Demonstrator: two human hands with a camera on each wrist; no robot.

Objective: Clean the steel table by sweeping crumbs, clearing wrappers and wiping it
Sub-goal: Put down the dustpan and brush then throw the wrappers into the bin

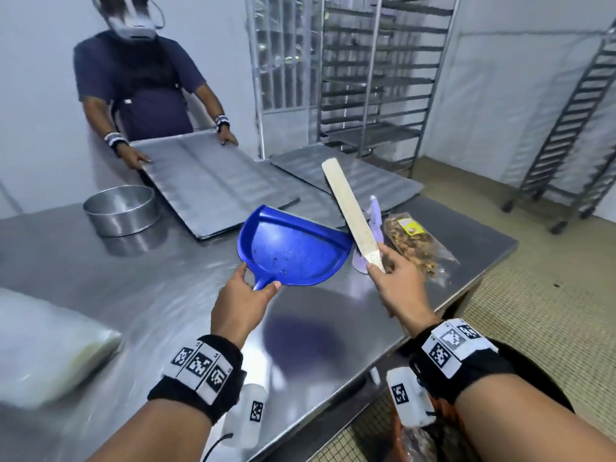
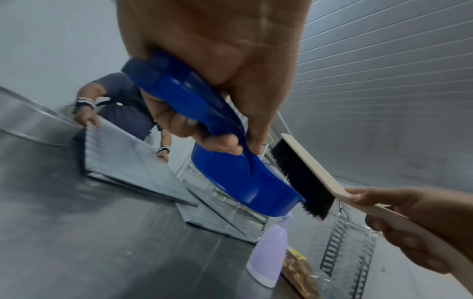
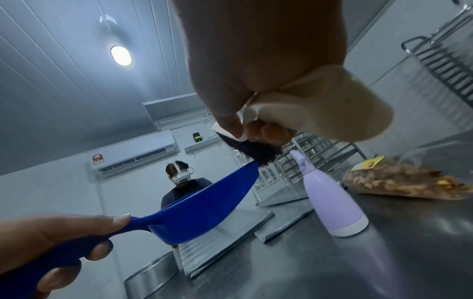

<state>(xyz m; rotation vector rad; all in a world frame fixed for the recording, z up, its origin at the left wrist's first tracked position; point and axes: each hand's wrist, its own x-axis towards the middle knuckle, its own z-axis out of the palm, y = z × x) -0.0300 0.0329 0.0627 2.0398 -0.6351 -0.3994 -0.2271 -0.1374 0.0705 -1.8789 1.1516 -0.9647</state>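
Observation:
My left hand (image 1: 246, 295) grips the handle of a blue dustpan (image 1: 293, 248), held above the steel table (image 1: 133, 281) with a few dark crumbs lying in it. My right hand (image 1: 393, 278) holds a wooden hand brush (image 1: 350, 211) by its handle; its black bristles (image 2: 304, 180) touch the dustpan's right rim (image 2: 256, 192). A lilac spray bottle (image 3: 330, 200) stands just behind the brush. A clear bag of snacks (image 1: 416, 245) with a yellow label lies at the right.
Across the table another person (image 1: 140, 81) holds a metal baking tray (image 1: 206, 188); a second tray (image 1: 350, 175) lies beside it. A round steel tin (image 1: 120, 210) stands at the left, and a clear plastic bag (image 1: 46, 348) at the near left. Wheeled racks (image 1: 380, 78) stand behind.

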